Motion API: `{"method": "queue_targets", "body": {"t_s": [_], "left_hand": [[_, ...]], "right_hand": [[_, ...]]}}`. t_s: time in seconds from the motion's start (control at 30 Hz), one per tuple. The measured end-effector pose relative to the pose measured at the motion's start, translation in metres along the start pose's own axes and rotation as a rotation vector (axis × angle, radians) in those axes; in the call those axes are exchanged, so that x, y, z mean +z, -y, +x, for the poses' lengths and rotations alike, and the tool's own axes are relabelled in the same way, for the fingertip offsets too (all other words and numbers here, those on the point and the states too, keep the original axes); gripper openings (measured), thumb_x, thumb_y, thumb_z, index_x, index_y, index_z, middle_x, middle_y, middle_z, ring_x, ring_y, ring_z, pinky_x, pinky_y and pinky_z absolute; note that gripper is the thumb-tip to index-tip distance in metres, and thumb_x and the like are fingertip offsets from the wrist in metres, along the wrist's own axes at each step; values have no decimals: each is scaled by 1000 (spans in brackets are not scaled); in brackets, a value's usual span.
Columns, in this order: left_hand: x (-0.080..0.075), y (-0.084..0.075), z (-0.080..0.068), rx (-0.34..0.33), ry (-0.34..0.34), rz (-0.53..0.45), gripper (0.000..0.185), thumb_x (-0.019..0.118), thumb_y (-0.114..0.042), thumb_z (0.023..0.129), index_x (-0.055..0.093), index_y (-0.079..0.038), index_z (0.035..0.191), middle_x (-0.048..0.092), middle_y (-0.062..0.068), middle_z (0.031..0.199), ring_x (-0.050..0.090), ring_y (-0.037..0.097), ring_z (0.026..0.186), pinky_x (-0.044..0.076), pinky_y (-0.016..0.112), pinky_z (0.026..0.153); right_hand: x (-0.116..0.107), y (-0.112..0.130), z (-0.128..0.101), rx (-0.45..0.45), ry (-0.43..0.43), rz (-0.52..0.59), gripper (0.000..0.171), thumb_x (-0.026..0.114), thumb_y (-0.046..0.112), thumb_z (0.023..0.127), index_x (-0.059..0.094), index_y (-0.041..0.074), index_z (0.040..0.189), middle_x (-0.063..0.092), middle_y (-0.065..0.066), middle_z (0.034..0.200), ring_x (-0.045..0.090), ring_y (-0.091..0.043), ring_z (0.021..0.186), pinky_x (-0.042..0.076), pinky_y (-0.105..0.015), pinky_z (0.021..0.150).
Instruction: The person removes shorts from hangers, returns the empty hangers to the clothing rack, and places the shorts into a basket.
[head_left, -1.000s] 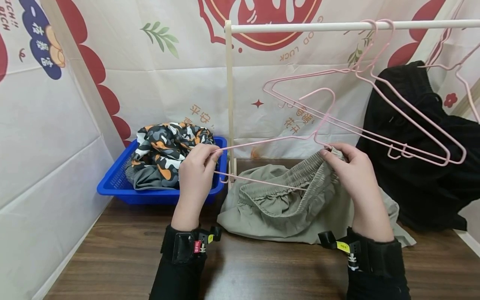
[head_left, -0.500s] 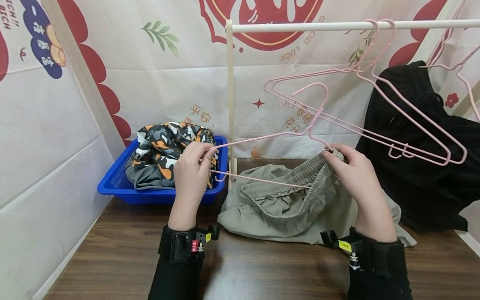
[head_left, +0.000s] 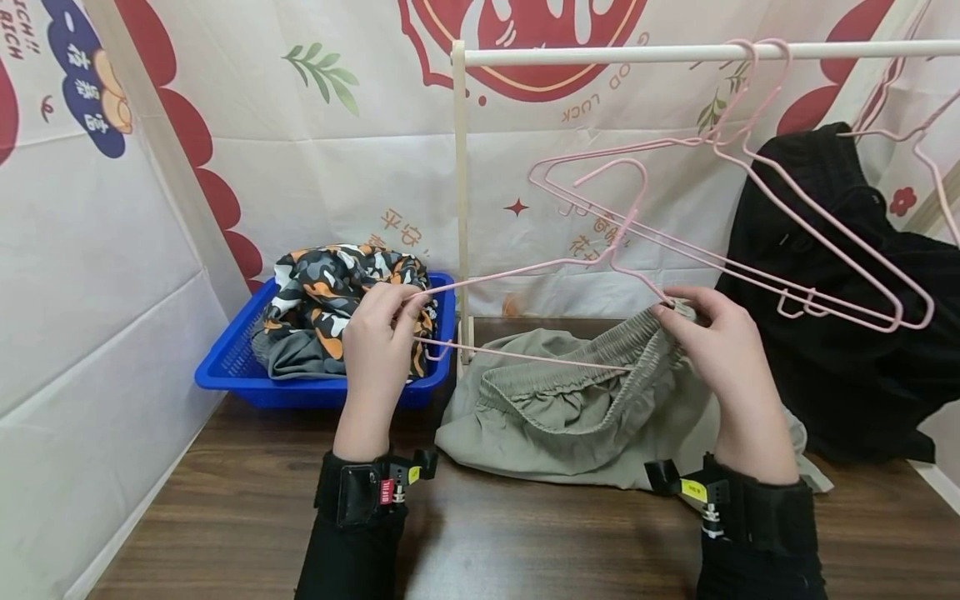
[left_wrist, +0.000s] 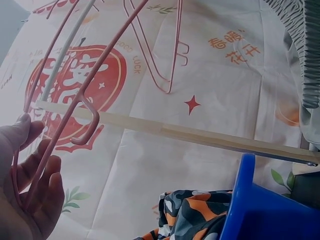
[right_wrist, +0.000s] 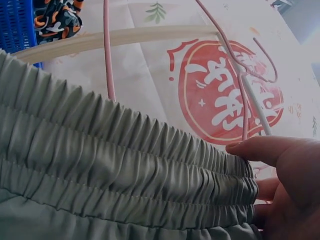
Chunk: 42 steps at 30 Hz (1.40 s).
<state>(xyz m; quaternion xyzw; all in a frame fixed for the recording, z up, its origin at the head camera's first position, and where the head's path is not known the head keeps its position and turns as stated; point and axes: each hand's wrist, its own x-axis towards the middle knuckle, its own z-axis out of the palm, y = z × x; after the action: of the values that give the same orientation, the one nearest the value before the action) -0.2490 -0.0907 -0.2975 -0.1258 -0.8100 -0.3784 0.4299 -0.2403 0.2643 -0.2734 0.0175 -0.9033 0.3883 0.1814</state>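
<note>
My left hand [head_left: 378, 333] pinches the left end of a pink wire hanger [head_left: 525, 268], whose bottom bar runs right into the waistband of grey-green shorts [head_left: 570, 408] lying on the table. My right hand [head_left: 705, 333] pinches the elastic waistband [right_wrist: 125, 170] at the hanger's right end and lifts it. The left wrist view shows my fingers [left_wrist: 30, 200] curled round the hanger's pink wire [left_wrist: 75, 105]. In the right wrist view my thumb [right_wrist: 265, 150] presses the gathered waistband.
A blue basket [head_left: 225, 367] with a camouflage garment [head_left: 337, 292] stands at the back left. A pale clothes rail [head_left: 675, 52] on a post [head_left: 461, 200] carries several pink hangers [head_left: 750, 242] and a black garment [head_left: 847, 317] on the right. The brown table [head_left: 525, 542] runs beneath.
The hanger has shifted a little to the left and up with my left hand. My right hand has drawn the waistband slightly higher along the hanger's right end.
</note>
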Motion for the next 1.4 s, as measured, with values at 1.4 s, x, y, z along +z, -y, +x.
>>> {"method": "queue_targets", "body": {"t_s": [1.4], "left_hand": [[-9, 5, 1, -47, -63, -118, 25, 61, -26, 97, 71, -3, 98, 63, 7, 87, 55, 18, 76, 44, 32, 67]], "right_hand": [[-3, -6, 1, 48, -200, 90, 39, 59, 33, 97, 64, 4, 123, 62, -1, 108, 49, -7, 90, 36, -26, 70]]}}
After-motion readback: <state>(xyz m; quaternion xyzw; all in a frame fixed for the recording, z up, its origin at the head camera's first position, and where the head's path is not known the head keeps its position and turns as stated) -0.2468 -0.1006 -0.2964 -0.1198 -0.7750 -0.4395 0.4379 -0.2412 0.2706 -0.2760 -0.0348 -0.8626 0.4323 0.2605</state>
